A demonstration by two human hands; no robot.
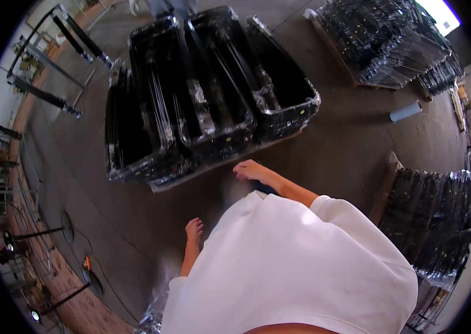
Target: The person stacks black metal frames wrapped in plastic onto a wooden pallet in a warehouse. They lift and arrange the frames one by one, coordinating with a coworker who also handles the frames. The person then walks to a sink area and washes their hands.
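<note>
My right hand (251,170) reaches forward from a white sleeve, fingers loosely apart and holding nothing. It hovers just short of the near edge of a pallet of black plastic crates (213,100), which are wrapped in clear film. My left hand (194,229) hangs low at my side, curled into a loose fist with nothing seen in it. It is above the grey concrete floor (346,150). My white sweatshirt (296,267) fills the lower middle of the view and hides my legs.
Film-wrapped stacks of black parts stand at the top right (383,44) and at the right (433,222). A white roll (406,111) lies on the floor. Metal racks (52,55) line the left. Crumpled clear film (154,314) lies by my left side. Someone's legs (171,6) show at the top.
</note>
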